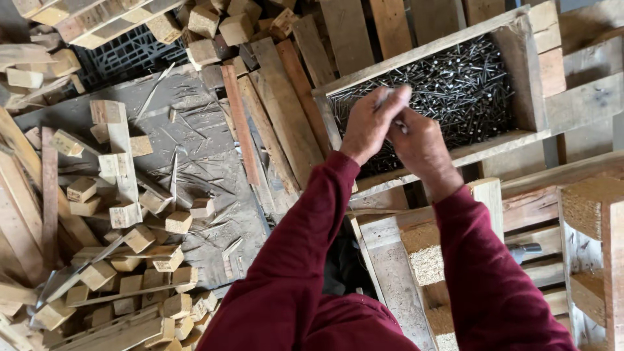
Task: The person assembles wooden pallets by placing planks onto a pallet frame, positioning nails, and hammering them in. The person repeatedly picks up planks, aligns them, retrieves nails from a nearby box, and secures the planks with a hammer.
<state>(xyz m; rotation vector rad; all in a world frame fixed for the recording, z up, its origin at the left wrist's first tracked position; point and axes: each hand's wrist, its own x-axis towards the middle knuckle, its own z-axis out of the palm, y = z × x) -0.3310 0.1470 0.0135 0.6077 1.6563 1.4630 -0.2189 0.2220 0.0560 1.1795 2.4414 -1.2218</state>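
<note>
Both my hands are raised together over a long wooden box (533, 71) filled with dark steel nails (461, 84). My left hand (370, 123) is curled with its fingertips pinched, apparently on a few nails. My right hand (421, 146) presses against it from the right, fingers closed; what it holds is hidden. Both arms wear dark red sleeves. Below my hands lies a wooden pallet (396, 266) with chipboard blocks (426, 257) set between its boards.
Several small wooden blocks (136, 260) and offcuts lie heaped on the floor at left. Loose planks (286, 110) lean beside the nail box. A black plastic crate (130, 52) sits at top left under more timber. A metal tool tip (530, 249) pokes out at right.
</note>
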